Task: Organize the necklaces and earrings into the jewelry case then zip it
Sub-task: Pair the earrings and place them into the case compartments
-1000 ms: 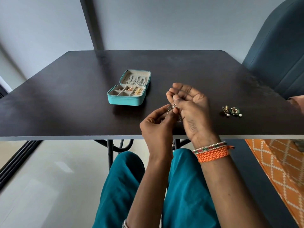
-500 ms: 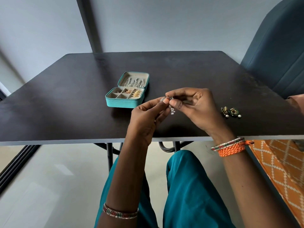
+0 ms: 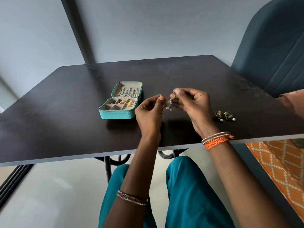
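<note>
A teal jewelry case (image 3: 115,114) lies open on the dark table (image 3: 65,112). Necklaces hang in its raised lid (image 3: 126,92), and gold and pink earrings sit in its compartments. Just right of the case, my right hand (image 3: 192,106) pinches a small silver dangling earring (image 3: 170,104) above the table. My left hand (image 3: 150,112) is curled beside it, its fingers pinching another small silver piece that is mostly hidden. A pair of dark green and gold earrings with pearl drops (image 3: 225,115) lies on the table to the right.
A dark blue chair back (image 3: 271,55) stands at the table's far right corner. An orange patterned cloth (image 3: 279,162) hangs at the right, below the table edge. A dark vertical post (image 3: 79,33) rises behind the table. My teal-clad legs are under the near edge.
Both hands have moved up and away from the near edge, toward the case. They were joined on the silver earrings before; now they are slightly apart, each with a piece.
</note>
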`<state>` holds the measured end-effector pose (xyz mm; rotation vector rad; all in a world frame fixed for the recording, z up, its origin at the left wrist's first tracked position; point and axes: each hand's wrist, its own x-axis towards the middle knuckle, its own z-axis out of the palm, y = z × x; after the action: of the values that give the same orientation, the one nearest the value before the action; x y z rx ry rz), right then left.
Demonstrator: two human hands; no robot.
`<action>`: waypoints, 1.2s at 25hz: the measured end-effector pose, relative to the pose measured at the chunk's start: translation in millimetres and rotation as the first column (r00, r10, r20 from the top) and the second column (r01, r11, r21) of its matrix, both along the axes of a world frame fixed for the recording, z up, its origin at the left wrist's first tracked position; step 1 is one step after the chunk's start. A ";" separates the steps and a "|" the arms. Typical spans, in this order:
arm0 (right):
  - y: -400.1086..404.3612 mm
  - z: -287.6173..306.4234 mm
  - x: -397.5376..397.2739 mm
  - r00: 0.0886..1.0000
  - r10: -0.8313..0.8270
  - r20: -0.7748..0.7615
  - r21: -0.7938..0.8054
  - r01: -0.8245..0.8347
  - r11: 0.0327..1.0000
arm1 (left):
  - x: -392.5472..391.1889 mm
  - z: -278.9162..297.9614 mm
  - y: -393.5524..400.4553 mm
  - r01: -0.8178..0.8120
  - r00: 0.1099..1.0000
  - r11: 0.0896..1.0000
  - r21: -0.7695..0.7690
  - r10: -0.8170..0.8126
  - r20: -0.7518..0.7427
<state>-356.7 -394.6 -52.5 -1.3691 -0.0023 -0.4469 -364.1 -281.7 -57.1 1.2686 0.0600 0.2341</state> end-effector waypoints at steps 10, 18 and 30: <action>2.2 -10.6 -5.9 0.969 0.239 -0.062 0.041 -0.237 0.971 | -0.1 -12.6 0.2 0.068 0.994 0.998 -0.014 -0.066 0.092; 4.8 -3.5 -12.4 0.943 0.318 -0.099 0.173 -0.298 0.939 | -10.4 0.5 10.9 0.145 0.989 0.978 -0.148 -0.146 0.005; 114.0 46.2 15.4 0.881 0.467 -0.077 0.411 -0.399 0.820 | 7.4 46.7 132.6 -0.170 0.985 0.936 0.310 0.148 0.094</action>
<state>-341.3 -280.6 -6.3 -0.9706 -0.0796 0.0660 -356.8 -149.1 -10.4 1.5770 0.0678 0.4409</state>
